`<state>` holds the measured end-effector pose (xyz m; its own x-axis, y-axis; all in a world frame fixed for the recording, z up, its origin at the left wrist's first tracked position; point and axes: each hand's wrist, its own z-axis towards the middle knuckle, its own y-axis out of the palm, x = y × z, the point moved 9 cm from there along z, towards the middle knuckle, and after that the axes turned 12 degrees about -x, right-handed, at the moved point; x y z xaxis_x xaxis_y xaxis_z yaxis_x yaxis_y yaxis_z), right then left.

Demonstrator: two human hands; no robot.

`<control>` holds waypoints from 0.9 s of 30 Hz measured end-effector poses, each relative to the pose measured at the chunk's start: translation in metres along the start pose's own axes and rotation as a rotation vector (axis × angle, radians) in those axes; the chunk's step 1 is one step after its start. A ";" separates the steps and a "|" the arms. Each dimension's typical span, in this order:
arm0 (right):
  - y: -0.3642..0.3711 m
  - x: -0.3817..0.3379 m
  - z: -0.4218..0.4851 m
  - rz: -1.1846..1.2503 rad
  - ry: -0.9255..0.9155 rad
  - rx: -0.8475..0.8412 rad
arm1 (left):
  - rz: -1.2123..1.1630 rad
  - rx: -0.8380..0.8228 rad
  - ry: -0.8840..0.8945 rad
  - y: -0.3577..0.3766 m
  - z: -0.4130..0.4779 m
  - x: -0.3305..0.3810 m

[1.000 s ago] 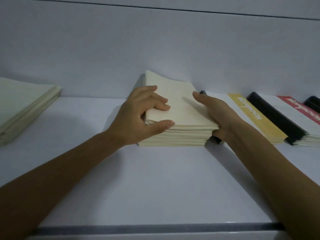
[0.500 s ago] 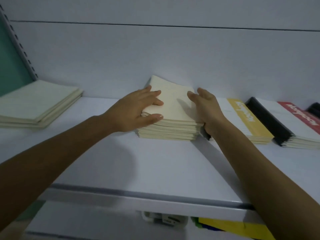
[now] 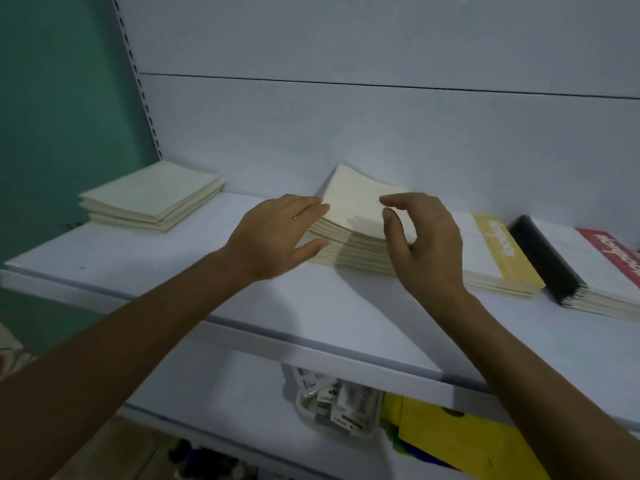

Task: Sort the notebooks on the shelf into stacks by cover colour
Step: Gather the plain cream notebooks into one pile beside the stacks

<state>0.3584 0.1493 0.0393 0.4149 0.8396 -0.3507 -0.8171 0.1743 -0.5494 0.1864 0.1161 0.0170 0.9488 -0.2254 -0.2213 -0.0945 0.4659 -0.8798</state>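
The left hand (image 3: 277,233) is pressing straight fingers (image 3: 311,211) against the cream stack (image 3: 356,216) just right of them, while the right hand (image 3: 426,244) is hovering empty, loosely curled; squaring it likely needs even inward pressure.

A teal wall (image 3: 62,98) fills the left side. Along its edge runs a white upright rail (image 3: 138,81) with a row of dark slots. Behind everything stands a pale back panel (image 3: 346,150), crossed by a thin dark seam (image 3: 381,85). Below the shelf (image 3: 173,271), on a lower level, a clear plastic tub (image 3: 336,407) holds small white and dark items, too blurred to name. Just right of it lies a yellow sheet (image 3: 450,441) with blue and green edges (image 3: 401,448) showing beneath. Farther down are dark bottles (image 3: 194,455), blurred.
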 end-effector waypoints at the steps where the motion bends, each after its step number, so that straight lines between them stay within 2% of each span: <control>1: 0.006 -0.011 -0.001 -0.004 -0.046 -0.018 | -0.010 0.016 -0.028 -0.001 -0.013 -0.003; 4: 0.030 -0.037 -0.005 0.009 -0.138 -0.074 | -0.014 0.013 -0.147 -0.005 -0.050 -0.018; 6: 0.050 -0.052 -0.006 0.025 -0.173 -0.128 | -0.097 -0.013 -0.292 -0.008 -0.073 -0.036; 10: 0.102 -0.079 -0.006 0.050 -0.201 -0.370 | -0.465 -0.048 -0.609 0.001 -0.122 -0.084; 12: 0.131 -0.091 -0.005 0.038 -0.202 -0.488 | -0.696 0.011 -0.707 0.006 -0.146 -0.107; 15: 0.172 -0.110 0.004 0.010 -0.209 -0.573 | -0.892 0.099 -0.750 0.008 -0.174 -0.141; 23: 0.290 -0.188 0.074 -0.048 -0.168 -0.640 | -1.063 0.197 -0.786 -0.005 -0.240 -0.253; 27: 0.347 -0.212 0.117 -0.160 -0.107 -0.701 | -1.114 0.174 -0.790 -0.001 -0.258 -0.292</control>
<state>-0.0600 0.0915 0.0117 0.4367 0.8836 -0.1691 -0.2861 -0.0418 -0.9573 -0.1687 -0.0397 -0.0258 0.4206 -0.0325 0.9067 0.8047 0.4749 -0.3563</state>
